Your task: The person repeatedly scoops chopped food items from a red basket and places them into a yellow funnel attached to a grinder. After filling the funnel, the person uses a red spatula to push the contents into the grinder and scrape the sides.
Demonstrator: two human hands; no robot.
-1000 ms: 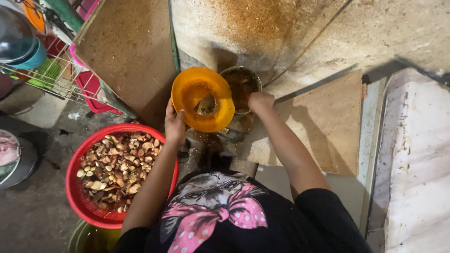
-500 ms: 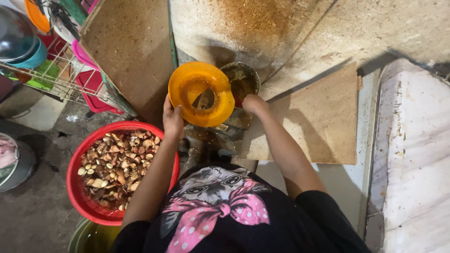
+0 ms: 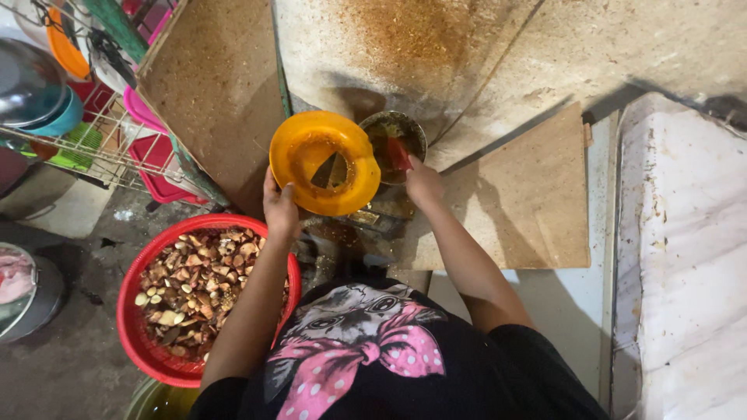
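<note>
My left hand (image 3: 280,208) is clamped on the lower left rim of the orange funnel (image 3: 324,162), thumb over the edge and fingers behind it, holding it tilted so its wide mouth faces up toward me. The funnel's inner wall is smeared with brown paste, and a dark opening shows at its centre. Just beside it on the right sits a round metal bowl (image 3: 393,141), its inside coated with the same brown paste. My right hand (image 3: 422,183) is at the bowl's near rim, closed around a small red scraper (image 3: 398,154) that reaches into the bowl. Below the funnel and bowl, between my 2 arms, is the dark metal grinder (image 3: 366,225), partly hidden by my hands. To my left on the floor stands a red basin (image 3: 132,327) filled with brown and pale chopped pieces (image 3: 194,284). Further left a wire rack (image 3: 85,148) carries coloured plastic dishes. A brown board (image 3: 529,202) lies on the right, next to a white stained slab (image 3: 685,257).
</note>
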